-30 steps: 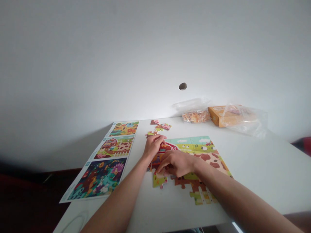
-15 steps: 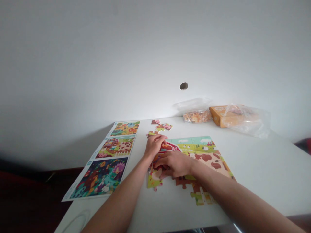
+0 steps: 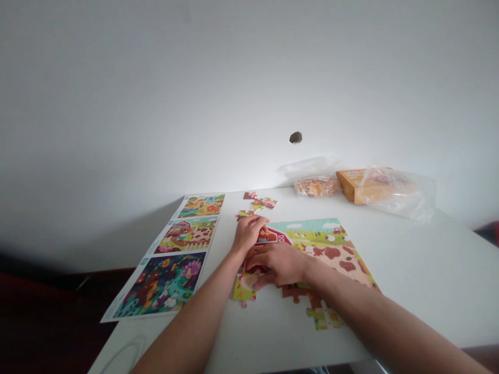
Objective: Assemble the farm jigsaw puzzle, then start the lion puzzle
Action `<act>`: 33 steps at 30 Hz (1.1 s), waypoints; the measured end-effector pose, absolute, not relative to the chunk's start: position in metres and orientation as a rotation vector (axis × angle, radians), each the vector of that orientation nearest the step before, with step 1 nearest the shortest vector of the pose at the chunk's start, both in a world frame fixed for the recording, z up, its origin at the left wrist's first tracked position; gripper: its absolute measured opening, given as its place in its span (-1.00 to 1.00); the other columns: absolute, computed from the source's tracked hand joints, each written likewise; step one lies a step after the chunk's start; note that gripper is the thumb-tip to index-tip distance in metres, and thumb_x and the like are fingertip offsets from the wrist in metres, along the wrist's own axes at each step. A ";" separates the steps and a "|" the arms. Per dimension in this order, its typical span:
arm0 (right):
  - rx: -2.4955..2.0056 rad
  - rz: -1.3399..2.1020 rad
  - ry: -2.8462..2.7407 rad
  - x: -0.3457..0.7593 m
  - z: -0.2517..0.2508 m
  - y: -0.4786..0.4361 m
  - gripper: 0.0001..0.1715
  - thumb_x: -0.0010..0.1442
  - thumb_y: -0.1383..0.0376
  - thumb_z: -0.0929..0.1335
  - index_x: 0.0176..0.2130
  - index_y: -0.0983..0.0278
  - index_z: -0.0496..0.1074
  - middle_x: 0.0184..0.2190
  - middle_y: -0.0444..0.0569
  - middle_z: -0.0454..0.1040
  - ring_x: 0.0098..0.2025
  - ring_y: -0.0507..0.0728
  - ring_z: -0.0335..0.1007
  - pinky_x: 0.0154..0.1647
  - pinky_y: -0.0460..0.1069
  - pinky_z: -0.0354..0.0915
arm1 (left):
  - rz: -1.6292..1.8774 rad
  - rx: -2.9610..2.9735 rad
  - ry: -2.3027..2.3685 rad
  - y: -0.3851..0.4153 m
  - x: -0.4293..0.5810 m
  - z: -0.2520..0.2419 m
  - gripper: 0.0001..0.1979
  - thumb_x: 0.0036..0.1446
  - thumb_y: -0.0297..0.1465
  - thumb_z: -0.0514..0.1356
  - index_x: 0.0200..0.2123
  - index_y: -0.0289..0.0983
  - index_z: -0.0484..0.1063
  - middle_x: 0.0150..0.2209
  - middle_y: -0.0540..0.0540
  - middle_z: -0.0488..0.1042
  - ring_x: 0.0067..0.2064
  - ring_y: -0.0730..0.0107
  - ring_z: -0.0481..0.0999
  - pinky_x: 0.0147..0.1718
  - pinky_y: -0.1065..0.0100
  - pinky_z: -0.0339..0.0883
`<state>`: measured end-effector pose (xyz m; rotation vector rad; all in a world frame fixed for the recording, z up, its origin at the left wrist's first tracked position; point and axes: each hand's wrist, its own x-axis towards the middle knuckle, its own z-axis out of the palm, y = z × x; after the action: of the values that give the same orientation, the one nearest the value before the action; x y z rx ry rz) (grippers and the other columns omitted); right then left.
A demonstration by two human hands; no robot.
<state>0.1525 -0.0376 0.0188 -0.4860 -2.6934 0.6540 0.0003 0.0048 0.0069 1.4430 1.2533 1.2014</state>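
Observation:
A partly assembled farm jigsaw puzzle point(image 3: 337, 254), with a cow and a red barn, lies on the white table. My left hand point(image 3: 248, 234) lies on its upper left edge beside the barn roof, fingers stretched out and holding nothing. Over the puzzle's left part, my right hand point(image 3: 280, 264) is bent down, thumb and fingers closed on a green puzzle piece point(image 3: 242, 292) with a whitish bird-like figure. This piece sits at the lower left, apart from the brown bottom pieces; its upper end and the fingertips' contact are partly hidden.
Several loose puzzle pieces point(image 3: 258, 203) lie behind my left hand. A picture sheet point(image 3: 189, 249) with three scenes is on the left. At the back right are a clear bag of pieces point(image 3: 316, 187) and an orange box point(image 3: 353, 186) partly under plastic wrap point(image 3: 413, 195).
The green puzzle piece has shifted slightly left and turned a little under my right hand's fingers. My left hand stays nearly in place.

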 end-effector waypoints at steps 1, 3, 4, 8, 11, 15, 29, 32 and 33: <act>-0.490 0.655 -2.694 0.153 0.020 -0.038 -0.58 0.16 0.08 0.44 -0.02 0.19 0.50 -0.04 -0.02 0.53 -0.06 0.16 0.43 -0.05 -0.01 0.28 | 1.202 1.442 1.255 0.005 0.000 0.007 -0.75 0.05 -0.26 0.21 -0.40 -0.31 0.59 -0.58 -0.02 0.49 -0.50 0.43 0.42 -0.45 0.43 0.28; -0.496 0.660 -2.690 0.155 0.023 -0.039 -0.55 0.14 0.14 0.44 0.02 0.19 0.47 -0.03 -0.03 0.53 -0.06 0.16 0.43 -0.05 -0.01 0.29 | 1.201 1.441 1.260 0.005 0.000 0.007 -0.76 0.04 -0.26 0.22 -0.41 -0.31 0.58 -0.59 -0.02 0.49 -0.51 0.44 0.42 -0.46 0.44 0.27; -0.493 0.661 -2.689 0.156 0.024 -0.040 -0.55 0.13 0.18 0.44 0.03 0.19 0.46 -0.02 -0.04 0.53 -0.06 0.15 0.43 -0.06 -0.01 0.29 | 1.200 1.438 1.261 0.005 0.000 0.007 -0.76 0.04 -0.26 0.22 -0.42 -0.31 0.58 -0.58 -0.02 0.49 -0.51 0.44 0.41 -0.46 0.44 0.27; -0.456 0.645 -2.710 0.158 0.025 -0.040 -0.64 0.19 0.23 0.38 0.00 0.19 0.48 -0.02 -0.06 0.53 -0.08 0.13 0.43 -0.08 -0.03 0.29 | 1.196 1.420 1.254 0.006 0.000 0.005 -0.76 0.05 -0.26 0.21 -0.40 -0.32 0.58 -0.59 -0.01 0.49 -0.51 0.46 0.40 -0.46 0.45 0.26; -0.437 0.645 -2.718 0.157 0.024 -0.039 -0.66 0.22 0.21 0.36 -0.01 0.19 0.50 -0.02 -0.05 0.53 -0.06 0.12 0.42 -0.07 -0.03 0.28 | 1.200 1.421 1.251 0.007 0.001 0.005 -0.77 0.05 -0.27 0.21 -0.40 -0.32 0.58 -0.59 -0.01 0.49 -0.51 0.47 0.40 -0.46 0.45 0.26; -0.450 0.655 -2.706 0.155 0.023 -0.040 -0.57 0.19 0.10 0.41 0.02 0.19 0.48 0.01 -0.04 0.51 -0.04 0.13 0.42 -0.05 -0.03 0.27 | 1.200 1.422 1.253 0.006 0.001 0.006 -0.76 0.05 -0.28 0.21 -0.40 -0.32 0.58 -0.59 -0.01 0.48 -0.52 0.47 0.39 -0.47 0.45 0.26; -0.523 0.697 -2.659 0.158 0.031 -0.046 -0.44 0.13 0.19 0.42 0.11 0.23 0.36 0.00 0.00 0.50 -0.06 0.15 0.43 -0.10 -0.02 0.29 | 1.194 1.419 1.254 0.005 0.001 0.009 -0.75 0.04 -0.26 0.21 -0.42 -0.33 0.57 -0.59 -0.03 0.48 -0.51 0.46 0.39 -0.45 0.44 0.26; -0.421 0.708 -2.672 0.159 0.031 -0.046 -0.66 0.21 0.26 0.36 0.00 0.18 0.46 0.01 -0.07 0.49 -0.05 0.09 0.43 -0.09 -0.06 0.28 | 1.212 1.401 1.257 0.005 0.000 0.010 -0.76 0.03 -0.26 0.22 -0.41 -0.33 0.58 -0.59 -0.02 0.48 -0.53 0.47 0.38 -0.45 0.44 0.26; -0.402 0.705 -2.680 0.159 0.031 -0.046 -0.71 0.22 0.28 0.34 -0.03 0.18 0.48 0.01 -0.08 0.50 -0.06 0.08 0.42 -0.10 -0.07 0.28 | 1.218 1.393 1.260 0.004 0.000 0.011 -0.76 0.03 -0.27 0.22 -0.41 -0.33 0.58 -0.60 -0.02 0.47 -0.53 0.48 0.37 -0.45 0.44 0.25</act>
<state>0.1593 -0.0461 0.0306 -0.4019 -2.6802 0.7046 0.0000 0.0044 0.0108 1.3925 1.2599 1.2178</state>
